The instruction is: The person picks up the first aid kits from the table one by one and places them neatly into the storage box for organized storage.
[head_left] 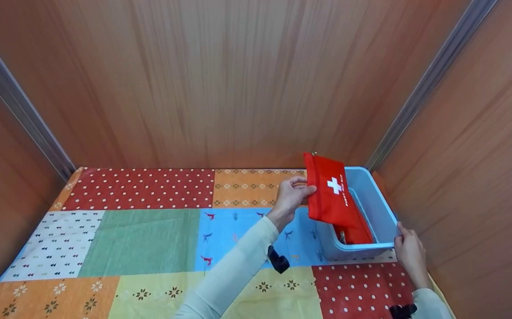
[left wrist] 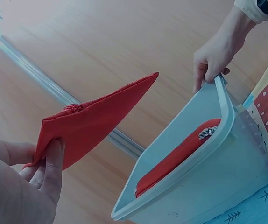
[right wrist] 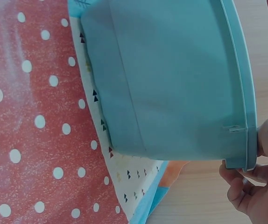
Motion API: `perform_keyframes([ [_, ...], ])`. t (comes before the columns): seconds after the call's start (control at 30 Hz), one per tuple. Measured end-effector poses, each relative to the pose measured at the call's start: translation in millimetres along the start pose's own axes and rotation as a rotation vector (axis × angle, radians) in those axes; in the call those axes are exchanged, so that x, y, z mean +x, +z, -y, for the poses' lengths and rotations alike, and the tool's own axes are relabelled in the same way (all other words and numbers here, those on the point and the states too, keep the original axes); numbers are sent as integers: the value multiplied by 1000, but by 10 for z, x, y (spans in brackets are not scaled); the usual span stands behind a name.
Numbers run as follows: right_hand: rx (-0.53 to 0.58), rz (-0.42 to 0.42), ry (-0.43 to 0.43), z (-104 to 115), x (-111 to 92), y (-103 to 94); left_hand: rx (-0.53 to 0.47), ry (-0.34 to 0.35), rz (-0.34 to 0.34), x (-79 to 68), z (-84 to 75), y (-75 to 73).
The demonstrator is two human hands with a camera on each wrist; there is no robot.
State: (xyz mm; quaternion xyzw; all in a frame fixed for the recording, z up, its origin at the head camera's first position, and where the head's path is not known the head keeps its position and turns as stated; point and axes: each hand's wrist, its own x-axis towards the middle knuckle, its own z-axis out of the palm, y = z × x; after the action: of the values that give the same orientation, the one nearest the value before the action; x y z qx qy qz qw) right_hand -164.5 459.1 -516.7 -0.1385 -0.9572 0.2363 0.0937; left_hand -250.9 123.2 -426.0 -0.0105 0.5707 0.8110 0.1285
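Observation:
My left hand [head_left: 291,197] pinches the edge of a flat red first aid pouch [head_left: 324,190] with a white cross, tilted above the near left side of a light blue plastic bin [head_left: 373,199]. In the left wrist view the pouch [left wrist: 89,123] stands apart from the bin's rim. Another red pouch [left wrist: 178,156] with a zipper end lies inside the bin [left wrist: 227,163]. My right hand [head_left: 409,250] grips the bin's near right rim corner, thumb and fingers around it, as the right wrist view shows at the rim [right wrist: 250,116].
A patchwork-print cloth [head_left: 141,243] covers the table. Wood-grain panels stand behind [head_left: 220,88] and at both sides, joined by grey metal corner strips [head_left: 428,84]. The bin stands close to the right panel [head_left: 473,186].

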Motion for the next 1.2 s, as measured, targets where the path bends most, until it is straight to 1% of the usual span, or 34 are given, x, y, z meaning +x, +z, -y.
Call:
perform_keyframes([
  [0.13,-1,4,3,3,-2,2,14,-4,0,-4,51,39],
  [0.4,-8,9,2,1,0,-2,17,-13,24,5,146,143],
  [0.67,-13,-74,-72,-7,13,-2,31,-22,19,1,225,264],
  [0.97,-2,-18,-19,10,-2,-18,35,-55,27,19,332,325],
  [1.2,10,-14,2,11,-8,-11,46,-77,15,47,383,360],
])
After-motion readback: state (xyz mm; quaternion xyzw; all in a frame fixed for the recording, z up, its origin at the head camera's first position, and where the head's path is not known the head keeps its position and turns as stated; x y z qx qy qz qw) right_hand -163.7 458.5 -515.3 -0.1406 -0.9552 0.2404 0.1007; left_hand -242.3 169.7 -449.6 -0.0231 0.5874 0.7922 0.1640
